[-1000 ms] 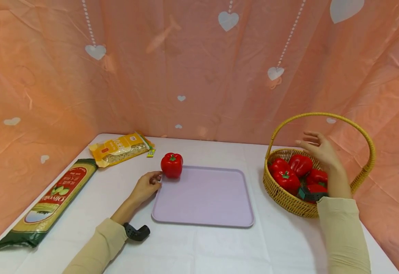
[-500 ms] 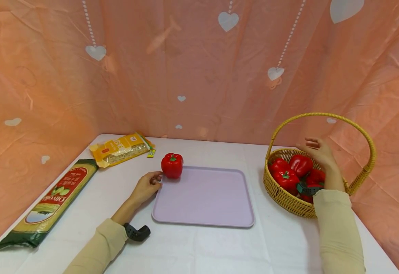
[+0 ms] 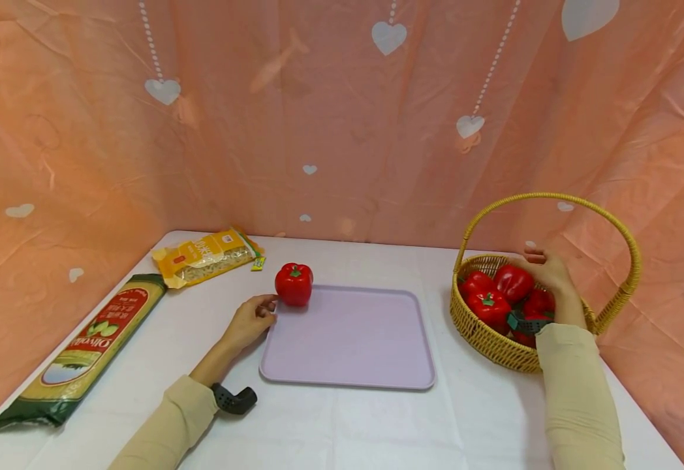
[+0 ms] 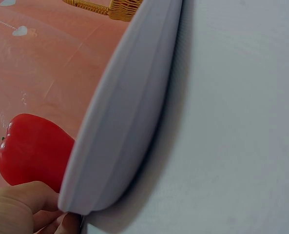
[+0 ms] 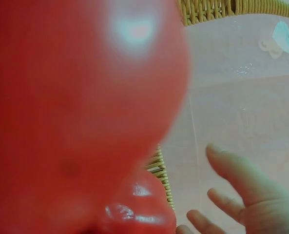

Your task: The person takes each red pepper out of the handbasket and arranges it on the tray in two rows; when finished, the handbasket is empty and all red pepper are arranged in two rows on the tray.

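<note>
Left grip (image 3: 249, 323) pinching, right grip (image 3: 553, 274) hanging wide
I'm holding the lilac tray (image 3: 350, 339), presumably steadying it; red bell peppers (image 3: 486, 307) are sitting in the wicker basket (image 3: 489, 346) near the worktop's (image 3: 389, 424) right edge.

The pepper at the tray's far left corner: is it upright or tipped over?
Upright: in the head view, this red pepper stands with its green stem on top, at the tray's corner.
</note>
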Demonstrator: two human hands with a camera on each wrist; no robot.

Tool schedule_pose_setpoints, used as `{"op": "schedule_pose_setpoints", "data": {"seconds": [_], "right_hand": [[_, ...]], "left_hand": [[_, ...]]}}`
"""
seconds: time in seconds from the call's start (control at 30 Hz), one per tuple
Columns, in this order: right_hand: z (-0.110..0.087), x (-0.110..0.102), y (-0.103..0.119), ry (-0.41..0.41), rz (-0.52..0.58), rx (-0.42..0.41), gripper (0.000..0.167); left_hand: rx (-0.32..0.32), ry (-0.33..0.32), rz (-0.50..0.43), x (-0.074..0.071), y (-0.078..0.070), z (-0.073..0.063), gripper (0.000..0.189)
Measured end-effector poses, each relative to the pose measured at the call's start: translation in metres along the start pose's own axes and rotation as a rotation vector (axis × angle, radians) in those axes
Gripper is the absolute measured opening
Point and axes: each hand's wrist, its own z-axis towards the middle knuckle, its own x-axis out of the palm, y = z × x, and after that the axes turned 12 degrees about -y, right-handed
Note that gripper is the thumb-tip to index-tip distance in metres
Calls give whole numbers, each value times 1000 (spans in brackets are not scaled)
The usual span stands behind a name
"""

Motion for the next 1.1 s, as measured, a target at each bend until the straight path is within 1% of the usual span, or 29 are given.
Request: {"op": "schedule_pose_setpoints", "data": {"seconds": [0.13,0.33,0.4,0.5,0.6,0.7,0.8,0.93,1.0,1.1], "right_hand": [[-1,1,-4,6,-16,0,73],[-1,-1,-10,77,-43,25,77],[-1,-1,-10,82,-58,26,77],[-1,-2,-11,79,-121,-1,75],[-1,-2,-12,71,-209,-40,66],[-1,-3,-11,83,-269,-49,58],[-2,-5,-10,117,-303,-16,57],[-2,-7,-9,170,-329,31,61],[-1,-8,-9,180,-328,42,59],[-1,-7,-9,168,-311,43,49]], "left_hand": [[4,-2,7,0,0,0,44],[2,-3,17,0,1,1,43],[2,-5,17,0,1,1,43],[9,-10,12,0,1,1,43],[13,-10,2,0,1,1,43],[3,-7,-1,0,0,1,44],[1,-3,3,-1,0,1,44],[10,-1,-1,-1,0,0,43],[10,1,-1,-2,0,0,43],[3,2,3,-2,-1,0,43]]}}
